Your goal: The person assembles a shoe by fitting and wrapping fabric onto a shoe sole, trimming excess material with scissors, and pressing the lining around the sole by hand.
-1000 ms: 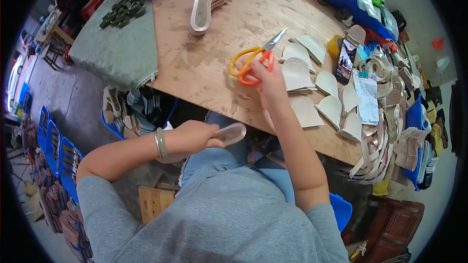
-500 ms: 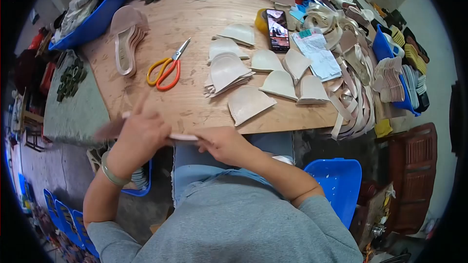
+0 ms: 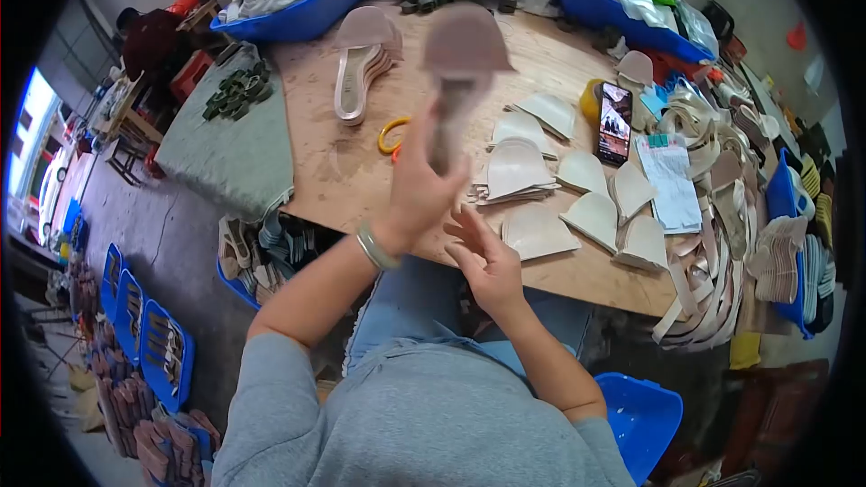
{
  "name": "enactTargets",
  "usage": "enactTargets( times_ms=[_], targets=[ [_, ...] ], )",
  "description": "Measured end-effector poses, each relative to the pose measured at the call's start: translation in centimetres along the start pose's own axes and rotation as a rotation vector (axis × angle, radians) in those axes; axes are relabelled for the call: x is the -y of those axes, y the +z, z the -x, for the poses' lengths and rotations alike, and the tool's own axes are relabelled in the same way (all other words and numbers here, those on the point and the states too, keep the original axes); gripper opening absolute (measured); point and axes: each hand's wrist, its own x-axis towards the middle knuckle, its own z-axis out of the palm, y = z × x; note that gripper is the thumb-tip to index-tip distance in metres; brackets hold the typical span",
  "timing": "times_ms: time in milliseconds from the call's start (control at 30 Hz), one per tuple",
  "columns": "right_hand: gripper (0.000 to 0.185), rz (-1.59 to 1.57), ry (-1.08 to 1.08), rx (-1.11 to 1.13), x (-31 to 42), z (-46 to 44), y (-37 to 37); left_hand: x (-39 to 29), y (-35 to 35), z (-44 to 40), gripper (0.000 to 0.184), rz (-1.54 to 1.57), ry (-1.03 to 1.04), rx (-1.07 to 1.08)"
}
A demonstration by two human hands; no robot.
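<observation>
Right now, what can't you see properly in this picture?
In the head view:
Scissors: blades hidden behind the left hand and held shoe.
Shoe: blurred, so its details are lost.
Paper: any writing is too small to read.
Grey shirt: cut off by the bottom edge.

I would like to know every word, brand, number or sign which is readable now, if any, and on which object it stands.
No text is readable.
Phone: any screen lettering is too small.
Paper sheet: faint marks, too small to read.
Stacked slippers: small insole mark, illegible.
Slipper in the left hand: too blurred to tell.
</observation>
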Motion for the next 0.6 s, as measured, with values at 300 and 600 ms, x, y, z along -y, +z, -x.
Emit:
enactTargets(
  times_ms=[300, 600],
  targets=[
    [0.021, 0.196, 0.088, 0.072, 1.0, 5.3, -5.2, 14.8, -11.7, -11.4, 0.059, -0.775, 0.059, -0.086],
    [0.015, 0.775, 0.101, 0.087, -3.0, 10.4, -11.0, 9.4, -10.2, -12.5, 0.028, -0.787, -0.133, -0.052]
  ],
)
